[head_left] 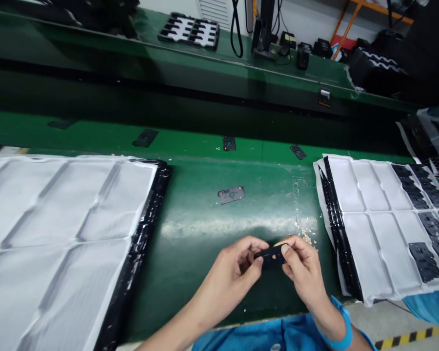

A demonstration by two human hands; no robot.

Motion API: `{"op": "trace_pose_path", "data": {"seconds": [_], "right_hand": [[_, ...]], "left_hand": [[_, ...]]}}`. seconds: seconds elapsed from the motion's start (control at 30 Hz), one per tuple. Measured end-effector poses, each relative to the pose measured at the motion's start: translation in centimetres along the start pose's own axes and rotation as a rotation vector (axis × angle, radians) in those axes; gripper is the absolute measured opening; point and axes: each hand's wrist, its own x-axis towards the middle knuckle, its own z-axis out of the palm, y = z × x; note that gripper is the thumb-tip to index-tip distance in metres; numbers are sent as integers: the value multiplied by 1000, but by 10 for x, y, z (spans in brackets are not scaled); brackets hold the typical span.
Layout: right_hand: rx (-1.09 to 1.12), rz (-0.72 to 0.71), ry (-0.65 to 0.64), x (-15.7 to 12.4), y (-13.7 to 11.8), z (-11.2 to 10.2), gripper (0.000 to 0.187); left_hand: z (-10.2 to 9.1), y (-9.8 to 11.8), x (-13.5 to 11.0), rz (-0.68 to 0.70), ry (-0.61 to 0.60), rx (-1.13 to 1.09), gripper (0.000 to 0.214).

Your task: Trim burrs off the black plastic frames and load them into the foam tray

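Both hands meet over the green bench near its front edge. My left hand (237, 268) and my right hand (302, 265) pinch the two ends of a small flat black part (271, 255), fingers curled round it. A blue wristband sits on my right wrist. A similar small grey part (230, 194) lies alone on the bench a little beyond the hands.
A large white moulded tray (58, 234) with a black rim fills the left. On the right, a stack of trays (373, 219) holds several black parts along its right side. Small dark parts (145, 138) lie on the far conveyor strip. Another tray (190, 30) and equipment stand behind.
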Motion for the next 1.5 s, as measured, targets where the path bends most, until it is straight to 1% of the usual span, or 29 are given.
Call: {"op": "trace_pose_path", "data": {"seconds": [0.07,0.1,0.17,0.23,0.3,0.33,0.4,0.5,0.57,0.63,0.7,0.73,0.77,0.8,0.87,0.93,0.97,1.07,1.13,1.2,1.27,1.3,1.37,1.43,1.5], "right_hand": [[-156,-78,-15,1,-1,-5,30],[-246,-123,5,3,-2,-10,27],[-427,-223,112,9,-1,-22,32],[-611,-331,255,18,5,-38,41],[-787,-416,351,28,16,-52,47],[-860,-437,371,33,23,-57,50],[-972,-438,370,42,38,-64,55],[-1082,-397,325,46,58,-62,59],[-1106,-381,289,40,65,-55,61],[-1087,-386,235,26,66,-46,62],[-1039,-397,126,8,62,-40,66],[-1007,-403,65,-1,59,-40,67],[-976,-407,31,-8,56,-41,68],[-948,-412,37,-12,53,-43,68],[-916,-417,150,-11,50,-52,66],[-926,-414,282,1,51,-62,64],[-947,-414,309,10,53,-65,63],[-1021,-442,319,35,62,-71,63],[-1031,-456,312,41,68,-72,62],[-1007,-471,278,36,71,-70,61],[-986,-494,219,24,73,-65,61],[-983,-503,192,17,73,-60,63],[-982,-512,151,6,72,-46,67],[-972,-523,93,-1,70,-27,73],[-944,-551,15,-6,67,-10,77]], "left_hand": [[-14,2,8,33,11,81,15],[-23,1,15,40,5,122,15],[-43,-4,34,42,17,221,16],[-63,-10,56,39,84,343,17],[-80,-16,77,41,147,461,18],[-87,-18,85,45,167,504,18],[-97,-21,97,55,191,556,19],[-102,-20,98,70,239,766,29],[-98,-21,88,83,278,947,39],[-85,-26,71,147,301,1042,45],[-66,-37,49,286,279,1061,47],[-53,-46,38,367,246,1067,48],[-40,-54,28,430,213,1083,51],[-27,-63,19,475,178,1108,55],[1,-78,9,505,143,1154,66],[28,-84,11,486,147,1183,75],[41,-83,17,468,146,1187,77],[78,-68,44,435,81,1144,73],[94,-58,59,461,7,1073,67],[97,-52,62,524,-104,957,65],[86,-50,56,549,-186,803,66],[76,-50,52,527,-191,729,66],[51,-48,45,434,-131,621,63],[28,-44,43,354,-48,572,60],[13,-38,46,325,2,569,58]]}}
